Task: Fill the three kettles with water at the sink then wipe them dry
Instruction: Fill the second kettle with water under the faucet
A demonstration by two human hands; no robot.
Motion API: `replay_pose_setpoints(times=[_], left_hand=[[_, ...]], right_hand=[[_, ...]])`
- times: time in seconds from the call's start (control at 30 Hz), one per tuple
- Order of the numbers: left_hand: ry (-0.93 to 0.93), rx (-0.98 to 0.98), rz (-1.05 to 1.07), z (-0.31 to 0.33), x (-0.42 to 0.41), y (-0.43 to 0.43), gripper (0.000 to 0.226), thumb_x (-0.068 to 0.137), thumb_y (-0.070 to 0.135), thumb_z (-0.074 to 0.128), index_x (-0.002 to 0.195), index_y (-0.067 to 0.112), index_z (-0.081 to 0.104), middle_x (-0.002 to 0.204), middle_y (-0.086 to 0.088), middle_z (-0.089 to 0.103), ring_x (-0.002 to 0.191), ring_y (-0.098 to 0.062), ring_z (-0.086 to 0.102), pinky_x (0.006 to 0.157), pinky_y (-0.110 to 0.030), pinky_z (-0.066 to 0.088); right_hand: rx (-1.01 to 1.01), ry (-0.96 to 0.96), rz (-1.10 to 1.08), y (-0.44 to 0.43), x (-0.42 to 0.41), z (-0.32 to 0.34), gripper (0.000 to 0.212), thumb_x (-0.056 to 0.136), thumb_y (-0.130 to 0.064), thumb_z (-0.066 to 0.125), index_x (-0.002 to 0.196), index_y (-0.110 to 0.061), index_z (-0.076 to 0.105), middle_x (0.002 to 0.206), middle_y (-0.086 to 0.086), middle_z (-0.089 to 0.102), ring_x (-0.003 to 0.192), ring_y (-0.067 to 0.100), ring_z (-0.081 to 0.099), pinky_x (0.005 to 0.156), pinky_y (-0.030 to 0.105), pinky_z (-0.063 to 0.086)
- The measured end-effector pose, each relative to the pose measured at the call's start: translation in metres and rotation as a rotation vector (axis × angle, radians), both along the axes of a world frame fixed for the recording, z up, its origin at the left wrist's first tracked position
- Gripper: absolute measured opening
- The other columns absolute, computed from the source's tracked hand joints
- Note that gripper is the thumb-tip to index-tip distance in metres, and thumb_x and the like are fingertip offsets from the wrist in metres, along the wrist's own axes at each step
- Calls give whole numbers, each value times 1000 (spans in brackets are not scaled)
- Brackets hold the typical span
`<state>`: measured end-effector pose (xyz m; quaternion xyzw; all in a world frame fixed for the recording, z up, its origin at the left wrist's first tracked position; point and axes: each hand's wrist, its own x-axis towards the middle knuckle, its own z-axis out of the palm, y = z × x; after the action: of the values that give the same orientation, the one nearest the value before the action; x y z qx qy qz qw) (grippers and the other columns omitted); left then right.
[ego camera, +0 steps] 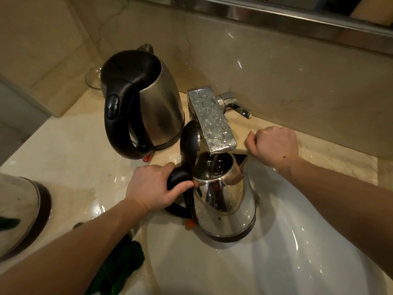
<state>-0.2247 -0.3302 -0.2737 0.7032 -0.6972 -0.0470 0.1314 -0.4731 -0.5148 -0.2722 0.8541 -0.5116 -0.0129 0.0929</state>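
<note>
Gripped open kettle's (223,201) handle with left hand (153,186) over the sink (297,252), catching faucet (212,122) water. Rested right hand (274,145), an empty fist, at 1 o'clock. Noted second kettle (148,103), lid shut, at 11 o'clock.

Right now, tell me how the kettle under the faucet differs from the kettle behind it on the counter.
The kettle under the faucet has its lid flipped open; the kettle on the counter has its lid shut. The kettle under the faucet is over the sink, its handle gripped by the left hand; the kettle on the counter stands untouched. Both are steel with black handles and lids, and both carry water drops.
</note>
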Motion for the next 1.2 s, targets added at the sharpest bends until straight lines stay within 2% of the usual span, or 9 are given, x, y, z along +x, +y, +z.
replay_pose_setpoints(times=[0.17, 0.47, 0.67, 0.8, 0.9, 0.97, 1.07, 1.13, 1.2], left_hand=[[3, 30, 9, 2, -1, 0, 85, 78, 85, 5, 86, 22, 61, 57, 7, 53, 49, -12, 47, 50, -26, 43], [1, 23, 2, 0, 0, 0, 77, 82, 82, 11, 83, 22, 59, 56, 6, 52, 48, -13, 48, 50, -29, 46], [20, 21, -2, 3, -2, 1, 76, 82, 81, 12, 81, 21, 59, 53, 8, 48, 46, -12, 45, 49, -25, 42], [13, 33, 6, 3, -3, 0, 74, 82, 81, 12, 81, 23, 57, 54, 9, 46, 46, -10, 43, 49, -25, 41], [23, 49, 8, 3, -2, 0, 76, 81, 83, 11, 83, 23, 58, 55, 8, 49, 47, -10, 45, 50, -26, 43], [15, 51, 10, 3, -2, 1, 77, 81, 83, 11, 85, 23, 59, 56, 8, 50, 49, -11, 46, 52, -29, 45], [23, 48, 10, 3, -2, 1, 79, 80, 84, 9, 85, 23, 60, 56, 8, 50, 49, -10, 46, 52, -28, 45], [25, 51, 12, 3, -3, 1, 81, 79, 84, 8, 84, 22, 60, 57, 8, 50, 49, -10, 46, 52, -27, 43], [23, 54, 15, 3, -3, 0, 83, 78, 85, 6, 86, 22, 60, 58, 8, 51, 50, -10, 47, 53, -26, 43]], right_hand=[[-4, -4, -5, 1, 0, 1, 52, 96, -38, 31, 48, -17, 33, 50, 2, 38, 51, 27, 49, 52, 27, 30], [27, -35, -7, 2, 0, 4, 52, 96, -38, 30, 49, -17, 33, 51, 3, 37, 54, 28, 50, 55, 29, 31], [40, -44, -7, -1, -1, 4, 57, 98, -42, 28, 59, -13, 57, 56, 5, 47, 58, 28, 53, 54, 29, 33], [85, -174, -47, -3, -4, 4, 63, 98, -47, 28, 60, -12, 64, 54, 6, 53, 57, 27, 55, 59, 31, 46], [137, -376, -180, 1, -3, 5, 61, 97, -48, 31, 58, -11, 60, 59, 10, 57, 65, 32, 56, 65, 35, 45], [198, -603, -323, 3, 0, 10, 58, 99, -45, 36, 57, -10, 56, 66, 16, 61, 69, 33, 56, 65, 35, 39], [462, -1203, -457, 6, 7, 26, 55, 102, -41, 37, 64, -8, 60, 72, 21, 67, 65, 29, 60, 60, 37, 43], [638, -1506, -495, 12, 17, 40, 52, 104, -39, 35, 83, -1, 65, 83, 20, 69, 71, 29, 62, 54, 33, 43], [756, -1607, -485, 21, 27, 50, 54, 104, -43, 31, 111, 0, 64, 103, 12, 69, 93, 27, 65, 66, 34, 49]])
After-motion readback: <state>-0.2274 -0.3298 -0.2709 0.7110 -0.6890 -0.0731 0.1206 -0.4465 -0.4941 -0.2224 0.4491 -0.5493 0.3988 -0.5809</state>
